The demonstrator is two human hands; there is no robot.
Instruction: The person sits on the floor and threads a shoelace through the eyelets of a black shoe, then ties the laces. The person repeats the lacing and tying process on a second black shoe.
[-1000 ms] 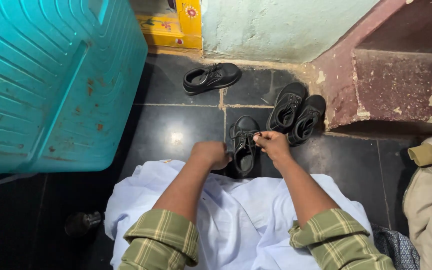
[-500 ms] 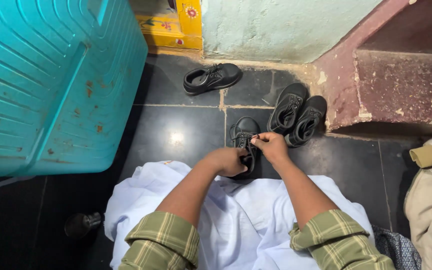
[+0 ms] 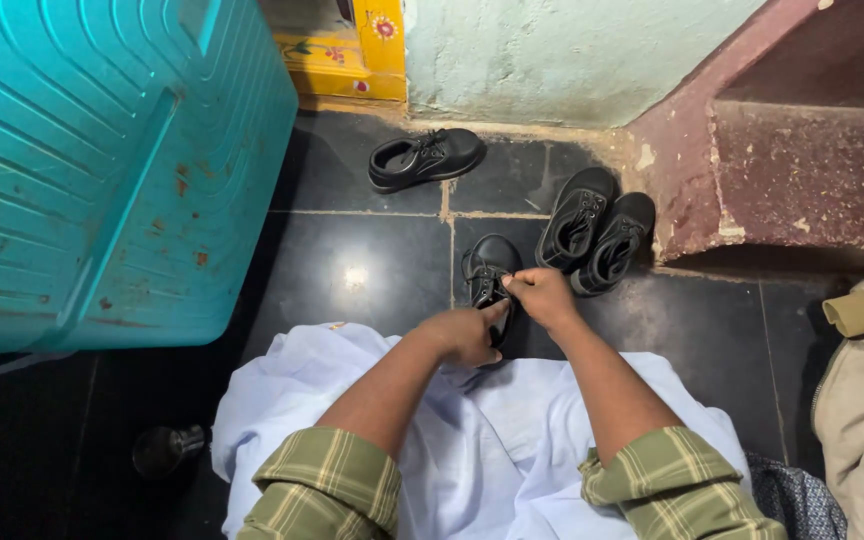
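Head view, largest first: a teal ribbed plastic container (image 3: 102, 170) fills the upper left of the frame, its side flecked with rust-coloured spots; a maroon step (image 3: 802, 170) takes the upper right; a yellow panel with a painted flower (image 3: 357, 45) sits at top centre against the pale wall; no label is readable anywhere. On the dark tiled floor (image 3: 352, 270) a single black shoe (image 3: 424, 157) lies upper centre, a pair of black shoes (image 3: 594, 230) leans by the step, and the black lace-up shoe (image 3: 489, 275) being worked stands at centre, just beyond the lap. Both hands are together over it: left hand (image 3: 467, 335) closed at its opening, right hand (image 3: 542, 297) pinching the lace (image 3: 502, 282). The shoe looks light, with a stiff sole and supple upper, best held at the collar or heel; the lace is thin and limp, needing a fingertip pinch.
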